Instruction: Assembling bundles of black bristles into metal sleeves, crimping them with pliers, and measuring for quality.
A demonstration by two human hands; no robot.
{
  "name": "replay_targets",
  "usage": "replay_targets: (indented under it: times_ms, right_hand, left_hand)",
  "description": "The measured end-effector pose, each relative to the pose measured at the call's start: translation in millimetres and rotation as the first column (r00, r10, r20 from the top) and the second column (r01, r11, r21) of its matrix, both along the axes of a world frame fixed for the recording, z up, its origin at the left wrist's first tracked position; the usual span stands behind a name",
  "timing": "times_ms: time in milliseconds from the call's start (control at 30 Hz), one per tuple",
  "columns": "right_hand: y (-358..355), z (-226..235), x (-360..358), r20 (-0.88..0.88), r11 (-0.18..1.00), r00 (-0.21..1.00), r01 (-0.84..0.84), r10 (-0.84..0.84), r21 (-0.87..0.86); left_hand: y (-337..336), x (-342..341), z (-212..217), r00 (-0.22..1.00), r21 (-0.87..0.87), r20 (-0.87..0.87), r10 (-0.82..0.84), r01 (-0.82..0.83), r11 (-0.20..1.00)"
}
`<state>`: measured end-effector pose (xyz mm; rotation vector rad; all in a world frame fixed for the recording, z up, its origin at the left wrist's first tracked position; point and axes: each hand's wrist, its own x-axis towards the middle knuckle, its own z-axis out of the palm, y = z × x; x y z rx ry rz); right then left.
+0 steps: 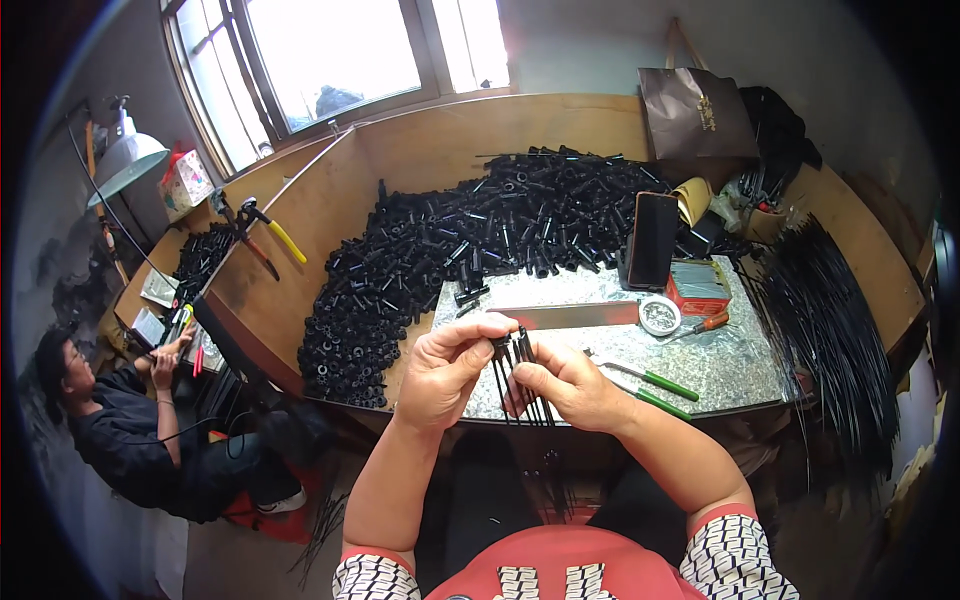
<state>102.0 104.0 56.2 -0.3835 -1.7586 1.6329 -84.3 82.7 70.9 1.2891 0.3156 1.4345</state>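
"Over the near edge of a grey speckled, stone-look board, what are the two bare hands doing?"

"Both are pinching. The left hand has its thumb and fingertips pressed together at the upper ends of a small bunch of thin, straight black rods. The right hand clasps the same bunch from the other side, its thumb laid across it."

"Where exactly is the bunch?"

"Between the hands, fanned slightly, the lower ends pointing down toward the person's lap. The upper ends are partly hidden by fingers, so I cannot tell their shape."

"What lies nearby?"

"Just beside the right hand, pliers with long green handles rest on the board. Behind the hands lies a long, flat metal bar; right of it, a round white dish and an orange-handled screwdriver. A dark, upright phone stands farther back."

"And beyond?"

"A broad heap of short black tubular parts curves around the board's back and left. At the far right lies a thick spread of long black rods. At the far left sits a co-worker in dark clothes."
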Motion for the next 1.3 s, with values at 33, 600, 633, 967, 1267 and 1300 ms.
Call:
replay_targets:
  times_ms: [33, 600, 633, 967, 1267, 1300]
  right_hand:
    - [0, 1, 1, -0.019, 0.999, 1.0, -0.018, 0.018, -0.027]
    - [11, 6, 7, -0.061, 0.934, 0.943, -0.332, 0.327, -0.133]
    - [10, 5, 6, -0.069, 0.916, 0.93, -0.367, 0.361, -0.163]
    - [9, 4, 14, -0.025, 0.922, 0.943, -0.331, 0.333, -0.2]
    - [-3, 7, 1, -0.097, 0.602, 0.826, 0.479, -0.555, 0.638]
    - [-1, 4, 3, -0.095, 0.601, 0.827, 0.476, -0.554, 0.642]
  left_hand:
    - [0, 0, -1, 1.0, 0.007, 0.004, -0.003, 0.003, 1.0]
    - [5, 3, 9, 0.985, 0.019, -0.055, -0.162, 0.164, 0.986]
    - [5, 2, 12, 0.974, 0.036, -0.074, -0.214, 0.217, 0.975]
    - [10, 7, 27, 0.961, -0.142, -0.152, -0.229, 0.208, 0.968]
    - [-12, 28, 28, 0.78, -0.002, -0.458, 0.427, -0.481, 0.876]
    - [-11, 30, 28, 0.735, 0.043, -0.507, 0.451, -0.5, 0.865]
